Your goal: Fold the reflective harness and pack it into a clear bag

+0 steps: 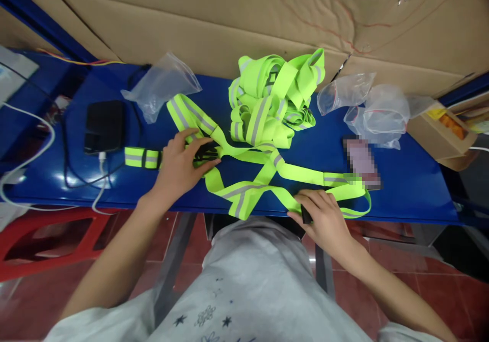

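A neon yellow reflective strap harness with grey stripes lies spread across the blue table. My left hand presses on it at a black buckle, fingers bent over the strap. My right hand grips the strap at the table's near edge, with a small black piece under its thumb. One strap end reaches left past my left hand. A heap of more neon straps sits behind the harness.
Clear plastic bags lie at the back left and back right. A black device with cables sits at the left. A phone lies at the right, a cardboard box beyond it. Cardboard sheets line the back.
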Demonstrator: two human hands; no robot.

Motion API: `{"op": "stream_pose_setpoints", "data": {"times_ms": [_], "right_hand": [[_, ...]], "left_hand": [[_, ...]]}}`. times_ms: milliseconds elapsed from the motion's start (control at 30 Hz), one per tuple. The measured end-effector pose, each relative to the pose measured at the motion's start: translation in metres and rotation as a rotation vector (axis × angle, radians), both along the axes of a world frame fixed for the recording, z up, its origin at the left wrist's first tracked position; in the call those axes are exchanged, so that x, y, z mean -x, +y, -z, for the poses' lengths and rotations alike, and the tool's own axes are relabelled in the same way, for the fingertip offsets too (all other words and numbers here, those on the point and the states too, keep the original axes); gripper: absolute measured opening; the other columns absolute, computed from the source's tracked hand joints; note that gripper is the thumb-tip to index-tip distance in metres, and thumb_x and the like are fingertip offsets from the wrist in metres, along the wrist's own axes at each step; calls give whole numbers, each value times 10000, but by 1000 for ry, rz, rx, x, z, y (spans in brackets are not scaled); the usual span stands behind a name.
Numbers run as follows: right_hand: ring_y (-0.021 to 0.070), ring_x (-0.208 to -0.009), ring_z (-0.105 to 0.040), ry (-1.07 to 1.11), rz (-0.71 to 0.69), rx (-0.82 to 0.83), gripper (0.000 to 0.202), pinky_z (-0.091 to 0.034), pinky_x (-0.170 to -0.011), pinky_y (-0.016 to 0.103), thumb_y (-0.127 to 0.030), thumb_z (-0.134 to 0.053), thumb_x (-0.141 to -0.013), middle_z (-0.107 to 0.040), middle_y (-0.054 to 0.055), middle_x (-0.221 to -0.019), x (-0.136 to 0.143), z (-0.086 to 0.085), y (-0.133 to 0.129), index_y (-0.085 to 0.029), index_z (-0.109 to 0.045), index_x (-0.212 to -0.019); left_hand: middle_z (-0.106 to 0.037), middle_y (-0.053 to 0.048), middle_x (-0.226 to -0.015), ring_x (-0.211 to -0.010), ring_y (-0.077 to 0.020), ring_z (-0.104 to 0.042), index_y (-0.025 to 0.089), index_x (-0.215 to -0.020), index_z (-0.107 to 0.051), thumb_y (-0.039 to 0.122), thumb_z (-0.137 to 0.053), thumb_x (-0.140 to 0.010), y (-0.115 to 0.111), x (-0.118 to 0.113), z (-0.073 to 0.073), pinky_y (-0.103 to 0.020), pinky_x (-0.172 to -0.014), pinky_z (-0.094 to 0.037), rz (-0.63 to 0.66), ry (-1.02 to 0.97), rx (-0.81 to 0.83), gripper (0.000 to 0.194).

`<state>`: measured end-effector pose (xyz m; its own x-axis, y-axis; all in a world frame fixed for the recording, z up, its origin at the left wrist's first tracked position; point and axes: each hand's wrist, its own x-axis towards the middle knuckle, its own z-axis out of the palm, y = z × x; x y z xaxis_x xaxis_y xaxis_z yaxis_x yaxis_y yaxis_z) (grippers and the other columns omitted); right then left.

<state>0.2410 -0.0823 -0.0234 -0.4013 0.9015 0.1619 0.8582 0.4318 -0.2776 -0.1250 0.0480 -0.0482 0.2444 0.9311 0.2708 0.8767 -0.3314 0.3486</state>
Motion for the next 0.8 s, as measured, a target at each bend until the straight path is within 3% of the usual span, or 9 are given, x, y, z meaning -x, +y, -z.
{"op": "stream_pose_setpoints", "data": {"times_ms": [67,167,267,333,467,533,600,700,800], "right_hand": [[251,-959,-694,68,-35,-17,124,-494,-800,414,-175,-630,-990,-784,63,-1040,-4,-2,1,-223,-725,-1053],[226,-963,-704,98,-99,-312,303,-481,-820,408,-72,-653,-922,-788,16,-987,-21,-11,2,-302,-741,-1099],[161,-826,-692,36,-273,-565,454,-472,-758,370,-100,-756,-884,-777,-70,-876,-37,-22,2,-464,-750,-1155],[123,-768,-679,-4,-466,-515,451,-475,-692,338,-145,-779,-892,-780,-109,-863,-39,-25,2,-508,-752,-1158],[102,-933,-711,-112,-753,-462,265,-546,-771,284,-170,-678,-987,-816,-88,-1128,-25,-20,1,-362,-773,-1143],[117,-968,-715,-118,-702,-426,250,-555,-850,300,-185,-649,-1023,-812,-61,-1178,-18,-15,0,-317,-744,-1213],[161,-976,-719,-21,-546,-346,295,-547,-872,350,-342,-668,-1047,-812,8,-1161,-13,-12,0,-257,-683,-1329],[257,-1044,-707,111,-245,-231,739,-516,-859,411,-743,-564,-981,-772,145,-1211,-4,-11,2,-141,-621,-1407],[313,-1083,-687,53,-61,-76,832,-488,-895,447,-830,-543,-925,-741,166,-1269,13,-12,8,-131,-661,-1361]], "left_hand": [[-540,-178,-1537,-1389,-447,-568,248,-1355,-688,568,-704,-953,2,5,-1,-632,-1072,-508,-43,-4,9,514],[-547,-163,-1526,-1401,-443,-556,229,-1353,-697,589,-714,-943,5,10,-2,-642,-1074,-504,-109,-9,28,546],[-536,-128,-1526,-1407,-431,-542,229,-1372,-684,625,-669,-954,8,15,-2,-646,-1076,-487,-185,-2,34,576],[-530,-109,-1517,-1404,-414,-541,230,-1393,-668,648,-614,-972,11,17,0,-637,-1064,-478,-236,-1,40,596],[-547,-97,-1495,-1381,-380,-565,225,-1376,-670,586,-609,-981,13,20,1,-636,-1097,-475,-275,-56,9,539],[-568,-87,-1457,-1385,-342,-573,208,-1351,-679,498,-624,-984,10,22,0,-611,-1155,-476,-221,-142,-42,470],[-589,-63,-1401,-1388,-292,-577,211,-1330,-684,420,-622,-992,5,23,-3,-560,-1192,-487,-159,-222,-84,403],[-610,-64,-1370,-1361,-260,-595,221,-1303,-698,342,-663,-981,-5,19,-12,-516,-1201,-508,-120,-267,-127,346],[-620,-94,-1365,-1340,-265,-616,219,-1270,-720,345,-733,-956,-12,9,-21,-493,-1189,-525,-60,-278,-113,339]]}}
